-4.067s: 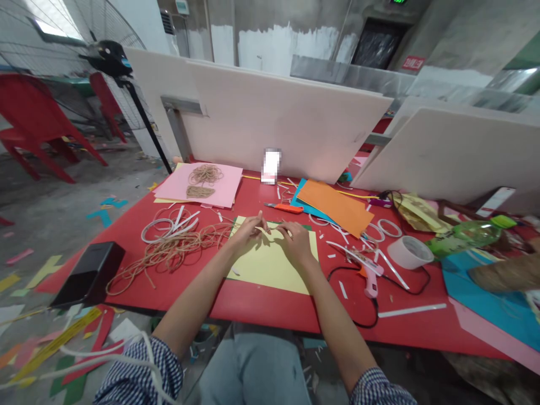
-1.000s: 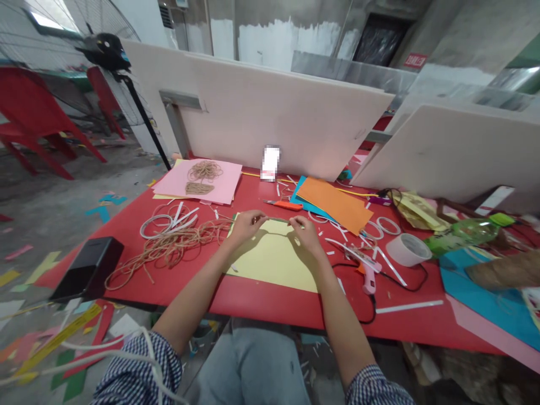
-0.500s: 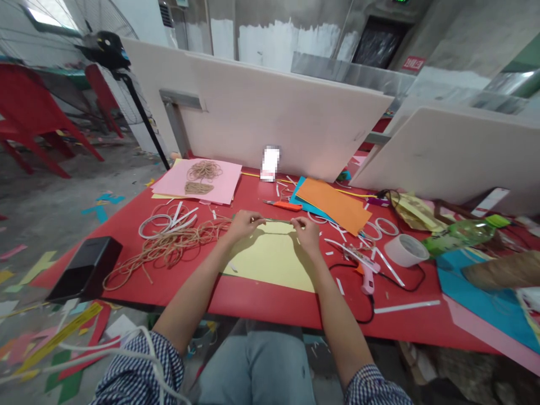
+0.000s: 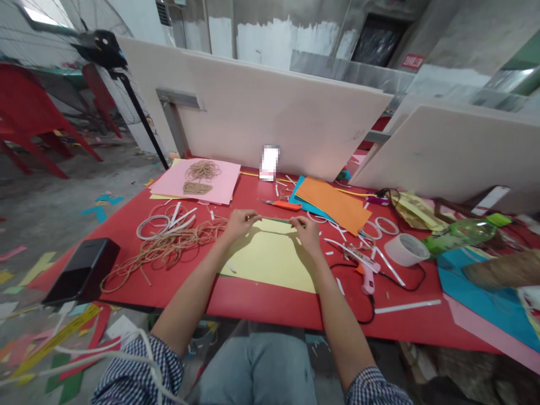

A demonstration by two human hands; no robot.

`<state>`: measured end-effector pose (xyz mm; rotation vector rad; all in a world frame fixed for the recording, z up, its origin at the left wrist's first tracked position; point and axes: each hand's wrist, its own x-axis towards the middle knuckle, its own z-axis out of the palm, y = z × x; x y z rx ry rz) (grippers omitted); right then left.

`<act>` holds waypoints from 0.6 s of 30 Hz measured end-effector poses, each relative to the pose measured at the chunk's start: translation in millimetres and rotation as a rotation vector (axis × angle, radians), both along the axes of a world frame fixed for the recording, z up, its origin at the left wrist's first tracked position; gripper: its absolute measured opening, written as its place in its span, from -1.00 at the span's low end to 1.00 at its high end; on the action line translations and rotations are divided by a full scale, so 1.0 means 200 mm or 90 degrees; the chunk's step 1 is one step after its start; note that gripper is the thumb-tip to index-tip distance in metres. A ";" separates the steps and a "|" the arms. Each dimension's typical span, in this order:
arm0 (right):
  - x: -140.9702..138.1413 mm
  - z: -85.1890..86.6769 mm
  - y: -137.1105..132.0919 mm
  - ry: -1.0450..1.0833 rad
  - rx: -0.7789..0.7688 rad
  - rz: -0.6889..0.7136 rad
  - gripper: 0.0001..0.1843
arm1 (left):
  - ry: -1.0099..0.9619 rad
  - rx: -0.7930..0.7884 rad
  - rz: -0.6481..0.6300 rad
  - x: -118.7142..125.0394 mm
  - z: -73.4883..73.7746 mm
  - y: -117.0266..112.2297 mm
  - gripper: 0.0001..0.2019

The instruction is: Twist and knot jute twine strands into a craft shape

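Note:
Between my two hands a thin piece of brown twine (image 4: 275,219) is stretched level over the yellow paper (image 4: 274,256). My left hand (image 4: 242,222) pinches its left end with thumb and fingers. At the other end, my right hand (image 4: 307,229) has its fingers closed on the twine too. The twine casts a shadow on the sheet below. Left of my left hand lies a loose tangle of brown twine (image 4: 169,247). An orange utility knife (image 4: 287,206) rests just beyond my hands.
On the right lie a pink glue gun (image 4: 368,278), a tape roll (image 4: 405,250) and a green bottle (image 4: 459,235). Pink paper (image 4: 230,174) with coiled twine is at the back left. A black box (image 4: 82,270) stands at the left edge. White boards (image 4: 274,107) rise behind.
My left hand has shifted slightly left, drawing the twine a little straighter. My right hand stays almost where it was. The view has moved very slightly.

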<state>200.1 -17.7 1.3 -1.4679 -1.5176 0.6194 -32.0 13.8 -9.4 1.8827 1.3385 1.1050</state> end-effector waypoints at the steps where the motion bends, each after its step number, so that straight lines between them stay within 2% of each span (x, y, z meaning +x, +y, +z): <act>1: 0.00 0.00 0.00 -0.016 0.003 -0.005 -0.65 | -0.005 -0.002 0.001 0.00 0.00 0.00 -0.75; 9: -0.01 0.03 -0.01 -0.155 0.020 0.012 -0.68 | -0.050 -0.027 0.014 -0.04 0.03 0.00 -0.76; 14: -0.01 0.03 -0.01 -0.182 0.031 0.015 -0.67 | -0.065 -0.025 0.019 -0.04 0.02 0.00 -0.78; 18: -0.01 0.01 0.00 -0.154 0.029 0.003 -0.66 | -0.030 -0.022 0.005 -0.03 0.00 0.00 -0.77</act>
